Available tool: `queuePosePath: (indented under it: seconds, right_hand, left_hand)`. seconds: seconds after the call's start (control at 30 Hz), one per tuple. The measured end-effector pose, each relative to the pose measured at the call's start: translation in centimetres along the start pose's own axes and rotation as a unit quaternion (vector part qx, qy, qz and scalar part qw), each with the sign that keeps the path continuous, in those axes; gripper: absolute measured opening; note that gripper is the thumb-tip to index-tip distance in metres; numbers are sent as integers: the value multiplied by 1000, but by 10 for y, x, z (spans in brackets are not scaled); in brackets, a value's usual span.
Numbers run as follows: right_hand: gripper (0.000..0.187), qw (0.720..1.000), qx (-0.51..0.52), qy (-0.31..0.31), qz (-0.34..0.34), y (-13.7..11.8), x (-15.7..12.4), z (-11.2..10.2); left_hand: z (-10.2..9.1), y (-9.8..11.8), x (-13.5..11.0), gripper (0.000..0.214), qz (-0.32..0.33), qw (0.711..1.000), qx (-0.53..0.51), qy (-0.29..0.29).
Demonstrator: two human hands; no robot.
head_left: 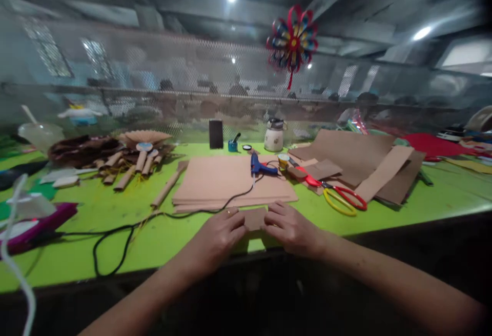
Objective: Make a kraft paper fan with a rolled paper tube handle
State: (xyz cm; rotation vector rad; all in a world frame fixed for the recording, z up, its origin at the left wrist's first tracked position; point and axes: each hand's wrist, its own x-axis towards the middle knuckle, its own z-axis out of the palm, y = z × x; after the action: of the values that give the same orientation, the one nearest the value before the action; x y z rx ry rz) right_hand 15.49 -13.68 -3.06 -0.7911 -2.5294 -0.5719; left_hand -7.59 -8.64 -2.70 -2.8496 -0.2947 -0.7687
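Between both hands, at the front edge of the green table, is a small piece of brown paper (254, 219). My left hand (222, 233) grips its left end, fingers curled, with a ring on one finger. The right end is pinched by my right hand (291, 227). Just beyond them lies a stack of brown paper sheets (215, 179). A blue glue gun (261, 165) rests on the stack, its black cord (200, 214) running left. Red and yellow-handled scissors (340, 197) lie to the right of the stack.
Loose brown paper (353, 154) is heaped at right. Rolled paper tubes and a paper fan (144, 138) lie at left, near a purple power strip (46, 225). A lidded jug (273, 136) stands by the mesh screen, where a pinwheel ornament (293, 43) hangs. The table's front edge (146, 273) is close.
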Motion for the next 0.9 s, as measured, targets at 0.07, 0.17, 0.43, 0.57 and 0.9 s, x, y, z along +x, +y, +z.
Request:
queuePosePath:
  seconds: [0.07,0.17,0.43,0.57,0.9]
  right_hand:
    - [20,999,47,-20,20,-10,-12,10]
    - [22,991,117,-13,70,-17,-23,18]
    - [15,948,256,4,188,-15,-22,15]
    - [8,915,309,3,258,-13,-16,10]
    - [5,837,348,-166,389,3,5,1]
  left_hand:
    - [12,8,-6,23,-20,999,-43,-22]
    - [20,12,-9,24,-71,992,-95,-38]
    - [17,3,-6,18,-178,960,-197,-86]
    - [19,-4,-4,17,-219,940,-235,-114]
    - [13,-3,8,15,-281,917,-224,-173]
